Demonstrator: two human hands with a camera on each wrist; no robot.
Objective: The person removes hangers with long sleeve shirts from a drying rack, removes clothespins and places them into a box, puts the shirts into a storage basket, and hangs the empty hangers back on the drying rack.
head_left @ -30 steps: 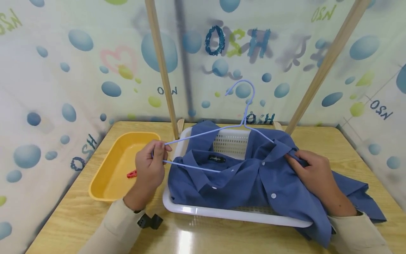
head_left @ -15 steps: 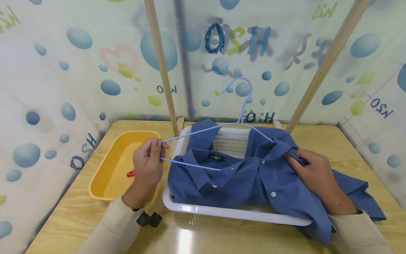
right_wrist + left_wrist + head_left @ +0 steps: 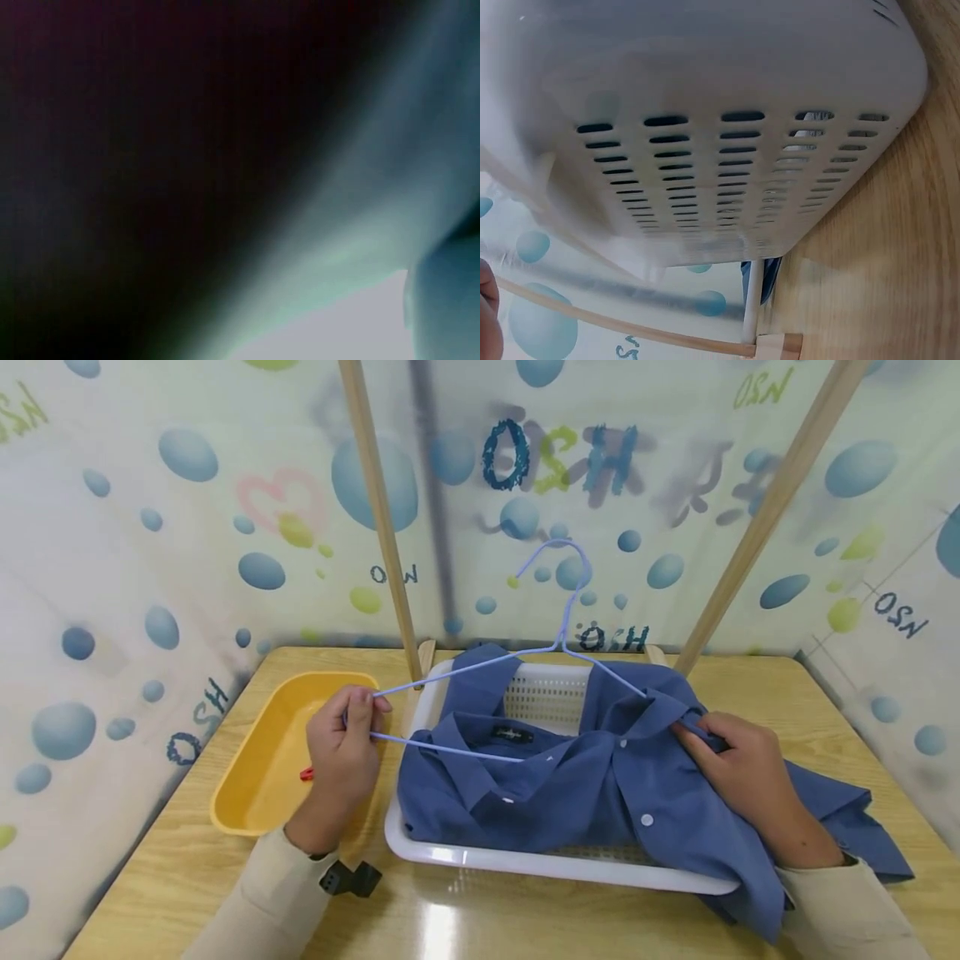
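Observation:
In the head view a light-blue wire hanger (image 3: 480, 665) stands hook up over a blue button shirt (image 3: 540, 810). My left hand (image 3: 343, 743) grips the hanger's left end, left of the shirt. The hanger's right arm runs in under the shirt's collar and shoulder, where its end is hidden. On the right, my right hand (image 3: 738, 768) holds the shirt's cloth near that shoulder, thumb over a fold. The shirt lies in a white basket (image 3: 450, 855), its right part hanging over the rim. Cloth close to the lens makes the right wrist view dark and blurred.
A yellow tub (image 3: 255, 777) with a red clothespin (image 3: 306, 773) stands left of the basket on the wooden table (image 3: 180, 893). Behind the basket rise two wooden poles (image 3: 382, 518), one each side. The basket's slotted wall (image 3: 727, 67) fills much of the left wrist view.
My left hand has shifted slightly left, and the hanger with it; its hook has moved left and a little up. My right hand and the shirt look the same.

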